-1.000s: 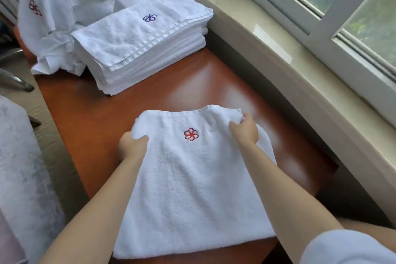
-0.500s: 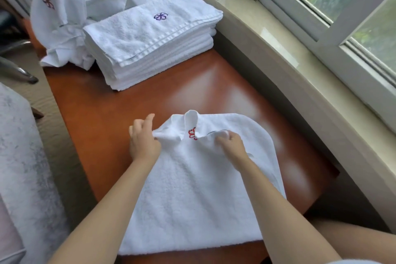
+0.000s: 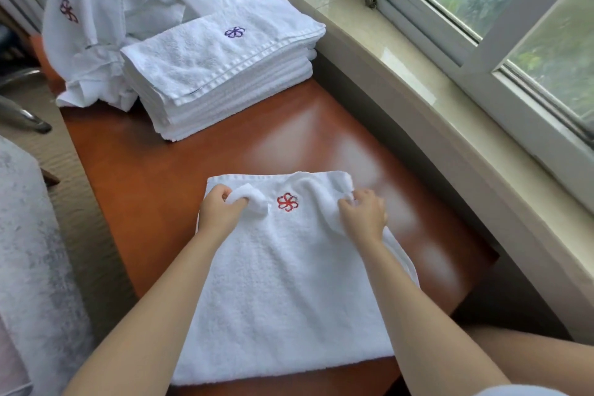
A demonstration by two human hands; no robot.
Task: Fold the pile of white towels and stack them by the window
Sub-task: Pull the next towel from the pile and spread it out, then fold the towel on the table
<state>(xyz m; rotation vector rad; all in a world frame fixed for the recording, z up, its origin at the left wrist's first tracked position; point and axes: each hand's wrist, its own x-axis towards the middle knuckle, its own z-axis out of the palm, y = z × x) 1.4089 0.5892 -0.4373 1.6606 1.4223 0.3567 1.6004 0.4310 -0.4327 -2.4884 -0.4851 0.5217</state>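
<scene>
A white towel with a red flower emblem lies spread on the reddish wooden table in front of me. My left hand grips a bunched fold of it near the far left corner. My right hand pinches the cloth near the far right corner. A stack of folded white towels, topped by one with a purple emblem, stands at the far end of the table beside the window sill. Behind it sits a loose pile of unfolded white towels.
The curved stone sill runs along the table's right side under the window. A grey-white cloth surface lies to my left across a strip of carpet. A chair's metal part shows at the far left.
Both hands pulled the towel's far edge together toward the emblem, then spread apart again to its corners. The far edge now lies straighter, and each hand holds bunched cloth.
</scene>
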